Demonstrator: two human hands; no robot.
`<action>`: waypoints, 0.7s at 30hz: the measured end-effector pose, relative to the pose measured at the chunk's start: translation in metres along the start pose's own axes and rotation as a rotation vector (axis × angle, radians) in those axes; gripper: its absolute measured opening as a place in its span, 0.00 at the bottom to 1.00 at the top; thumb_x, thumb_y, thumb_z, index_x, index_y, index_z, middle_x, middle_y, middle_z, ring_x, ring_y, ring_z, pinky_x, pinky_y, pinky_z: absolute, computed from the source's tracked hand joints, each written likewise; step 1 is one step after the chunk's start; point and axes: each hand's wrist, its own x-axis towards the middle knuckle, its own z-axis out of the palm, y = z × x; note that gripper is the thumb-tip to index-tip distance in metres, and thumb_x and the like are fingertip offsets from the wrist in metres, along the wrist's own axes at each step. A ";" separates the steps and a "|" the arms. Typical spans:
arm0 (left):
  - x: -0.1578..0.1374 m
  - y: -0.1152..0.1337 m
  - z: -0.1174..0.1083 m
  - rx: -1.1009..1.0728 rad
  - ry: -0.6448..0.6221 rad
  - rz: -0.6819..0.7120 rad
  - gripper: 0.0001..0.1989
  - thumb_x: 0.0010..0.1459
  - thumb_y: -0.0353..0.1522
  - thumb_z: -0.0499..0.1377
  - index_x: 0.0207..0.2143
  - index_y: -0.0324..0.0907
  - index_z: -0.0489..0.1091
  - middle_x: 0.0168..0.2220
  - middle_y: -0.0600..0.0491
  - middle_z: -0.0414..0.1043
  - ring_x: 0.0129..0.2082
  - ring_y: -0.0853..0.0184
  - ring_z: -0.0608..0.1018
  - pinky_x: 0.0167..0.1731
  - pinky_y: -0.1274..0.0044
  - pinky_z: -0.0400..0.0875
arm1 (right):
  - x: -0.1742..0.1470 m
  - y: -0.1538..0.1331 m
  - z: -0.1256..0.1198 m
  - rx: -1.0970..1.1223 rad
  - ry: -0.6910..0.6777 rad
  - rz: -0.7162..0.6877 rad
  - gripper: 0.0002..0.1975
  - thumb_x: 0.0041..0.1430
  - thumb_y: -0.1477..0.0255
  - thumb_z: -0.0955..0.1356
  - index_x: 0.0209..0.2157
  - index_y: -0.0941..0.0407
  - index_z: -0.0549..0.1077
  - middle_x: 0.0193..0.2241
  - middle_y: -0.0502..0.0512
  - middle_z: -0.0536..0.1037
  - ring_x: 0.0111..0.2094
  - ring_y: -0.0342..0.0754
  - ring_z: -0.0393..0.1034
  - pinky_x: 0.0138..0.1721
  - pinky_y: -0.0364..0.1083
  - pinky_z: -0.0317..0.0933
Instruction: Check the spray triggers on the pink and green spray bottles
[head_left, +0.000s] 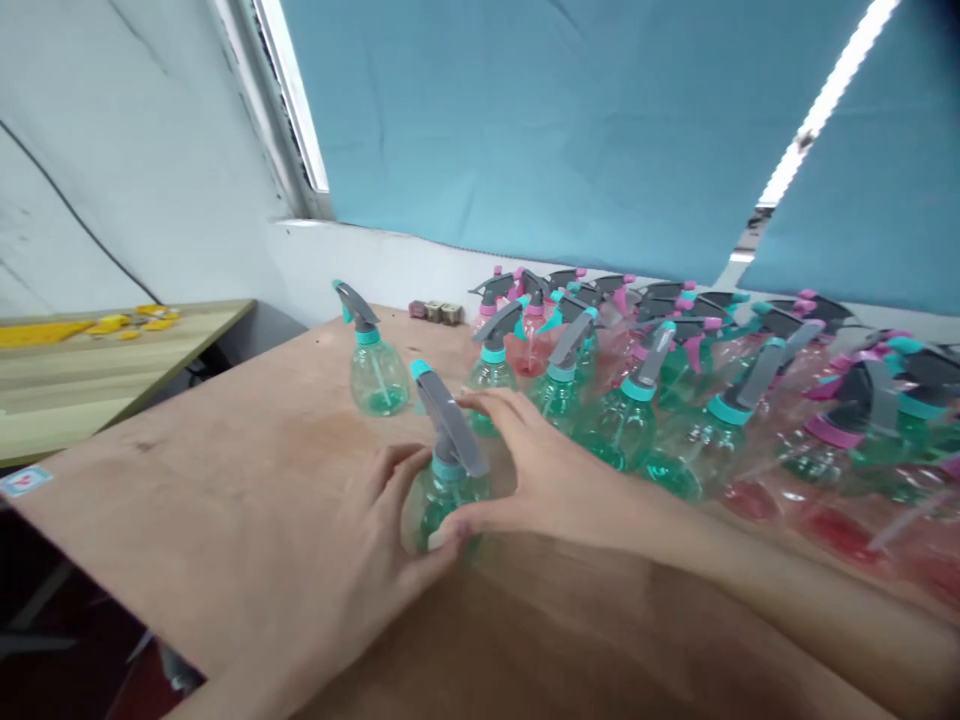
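Observation:
A green spray bottle (452,430) with a grey trigger head and turquoise collar is upright between my hands near the middle of the view. My left hand (379,545) wraps round the left side of its body. From the right, my right hand (536,465) curves about it, thumb low on the front and fingers up by the grey head. Both hands hide much of the bottle's lower part. Another green spray bottle (379,370) stands alone a little farther back to the left, with some green at its base.
Rows of green and pink spray bottles (630,420) crowd the right side of the wooden table (247,480). Small blocks (435,312) lie at its back edge. On the left, a second table (45,380) bears yellow pieces (120,323). Blue sheeting (525,130) covers the window behind.

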 end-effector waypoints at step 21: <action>0.102 -0.065 -0.019 0.569 -0.109 0.036 0.25 0.54 0.44 0.65 0.48 0.37 0.70 0.45 0.42 0.71 0.48 0.49 0.71 0.48 0.62 0.66 | 0.099 0.014 -0.054 -0.827 0.012 0.082 0.29 0.59 0.54 0.67 0.55 0.60 0.70 0.51 0.66 0.73 0.48 0.61 0.70 0.43 0.54 0.64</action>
